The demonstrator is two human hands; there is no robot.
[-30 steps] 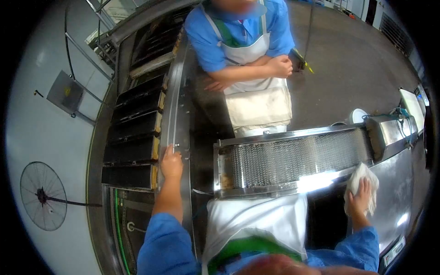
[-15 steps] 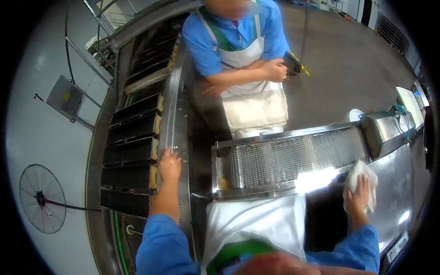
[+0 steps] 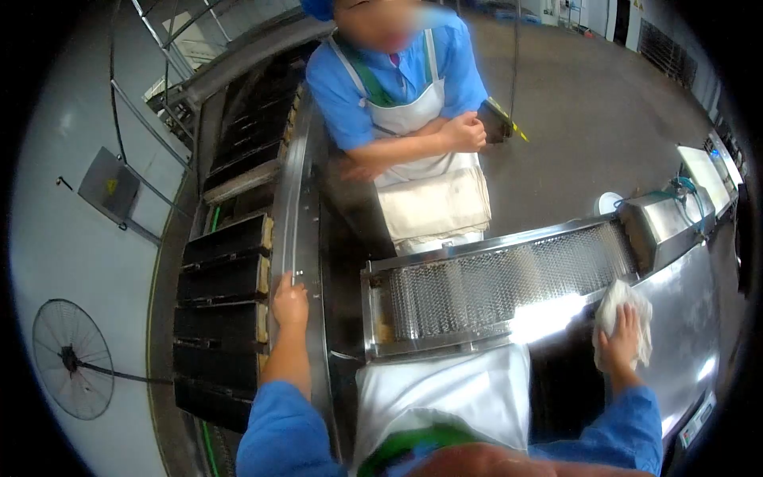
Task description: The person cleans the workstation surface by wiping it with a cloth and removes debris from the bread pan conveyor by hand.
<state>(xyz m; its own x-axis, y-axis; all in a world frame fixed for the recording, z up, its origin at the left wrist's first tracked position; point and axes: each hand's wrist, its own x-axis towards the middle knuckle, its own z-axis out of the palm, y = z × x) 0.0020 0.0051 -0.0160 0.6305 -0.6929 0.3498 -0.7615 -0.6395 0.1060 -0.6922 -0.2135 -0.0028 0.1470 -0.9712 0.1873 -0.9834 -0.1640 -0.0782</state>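
My left hand (image 3: 291, 304) rests at the long metal rail (image 3: 296, 207) on the left, its fingers bent over the edge beside the row of black trays (image 3: 218, 324). Far to the right, my right hand (image 3: 623, 337) lies with fingers stretched out on a bunched white cloth (image 3: 613, 306). Beneath that cloth is the shiny steel surface (image 3: 685, 318) next to the mesh conveyor (image 3: 493, 280). The underside of the cloth is hidden.
Across the conveyor stands a person in a blue shirt and white apron (image 3: 425, 203), forearms crossed. A steel housing (image 3: 664, 226) with cables sits at the conveyor's far right end. On the left wall are a fan (image 3: 73, 359) and a grey box (image 3: 109, 186).
The black trays have moved along the rail toward me. My view has tilted slightly, shifting the scene down. Both hands keep their places on the rail and the cloth.
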